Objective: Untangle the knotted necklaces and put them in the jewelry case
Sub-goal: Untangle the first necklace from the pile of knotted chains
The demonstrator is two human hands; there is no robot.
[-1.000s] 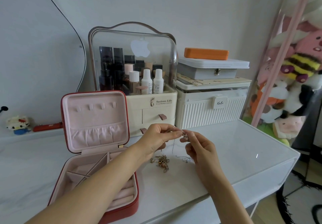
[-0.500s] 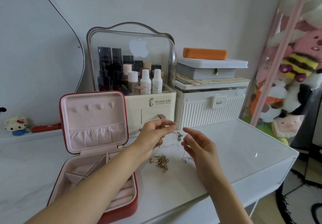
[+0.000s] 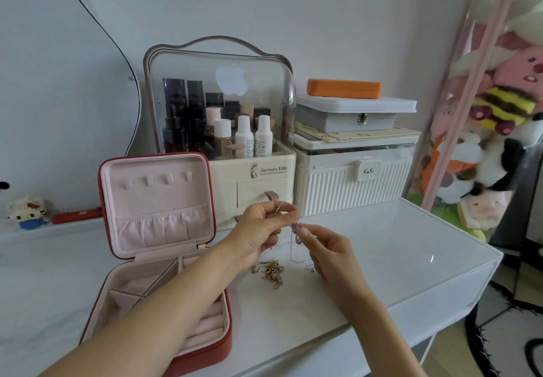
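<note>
The jewelry case (image 3: 164,259) is parked open on the left of the desk (image 3: 396,259), lid stood up at the back. Just right of it, a tangled pile of necklaces (image 3: 271,272) is left on the desk. Above that pile, a thin chain (image 3: 295,234) is pinched between the left hand (image 3: 258,231) and right hand (image 3: 329,252). Behind, a cosmetics organizer (image 3: 223,130) is set beside a storage box (image 3: 352,180), with smaller boxes (image 3: 352,112) stacked on it.
</note>
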